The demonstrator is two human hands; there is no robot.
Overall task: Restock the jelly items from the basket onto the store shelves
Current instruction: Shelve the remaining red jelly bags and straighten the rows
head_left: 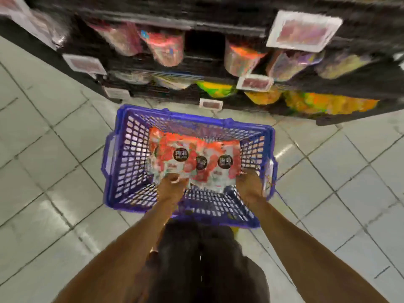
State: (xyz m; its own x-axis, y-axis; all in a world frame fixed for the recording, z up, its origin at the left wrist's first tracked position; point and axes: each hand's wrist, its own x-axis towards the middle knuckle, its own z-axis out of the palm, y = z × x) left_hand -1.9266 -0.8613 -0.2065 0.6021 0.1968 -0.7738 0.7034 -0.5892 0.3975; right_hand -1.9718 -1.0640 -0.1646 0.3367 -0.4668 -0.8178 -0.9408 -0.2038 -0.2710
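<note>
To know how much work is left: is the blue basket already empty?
No, several red-and-white jelly packs lie inside the blue basket, which stands on the tiled floor.

The basket [122, 162] is open on top. Packs [196, 158] cover its middle and right. The left hand [172, 182] and right hand [249, 184] grip their near edge, filling that side. A bare strip of mesh lies along the basket's left wall. Beyond the basket, bags [166, 48] crowd the shelves [218, 27], with one dark gap [204, 43] straight ahead. Tags [254, 83] jut from the shelf edges. Open floor [54, 149] flanks the basket.
</note>
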